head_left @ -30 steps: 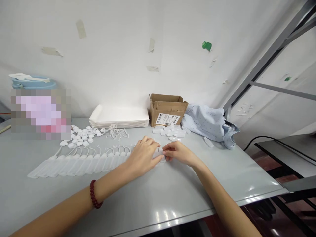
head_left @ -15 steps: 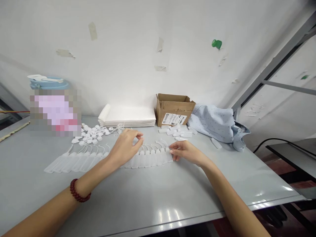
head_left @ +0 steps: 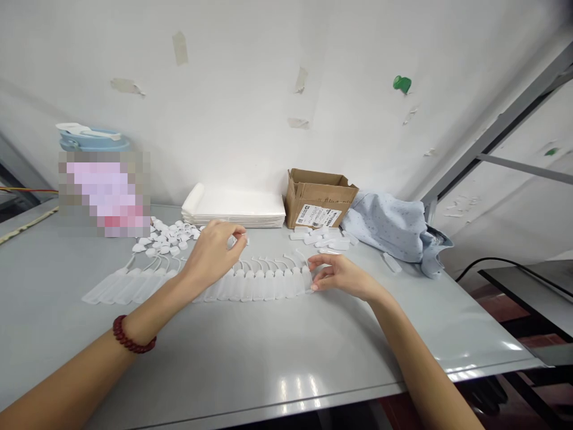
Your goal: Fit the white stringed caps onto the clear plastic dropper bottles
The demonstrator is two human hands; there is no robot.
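My left hand (head_left: 215,254) is raised over the row, thumb and index finger pinched together. Something small and white shows behind and between these fingertips, too unclear to name. Across the table lies a long overlapping row of flat translucent plastic tubes (head_left: 257,286) with white tops and thin curved strings; my left forearm hides part of it. At the right end of that row is my right hand (head_left: 338,276), its thumb and fingers apart, the fingertips close to or touching the last tube. Behind my left wrist sits a pile of small white caps (head_left: 168,234).
Along the wall stand a stack of white sheets (head_left: 237,209) and an open cardboard box (head_left: 320,194). Several loose translucent tubes (head_left: 324,237) lie before the box. A light blue cloth (head_left: 385,218) is at right, a blue container (head_left: 94,140) at far left.
My left hand has moved back and to the left, away from the row, uncovering more tubes. My right hand stays by the end tube with its fingers spread slightly wider. The view has shifted slightly.
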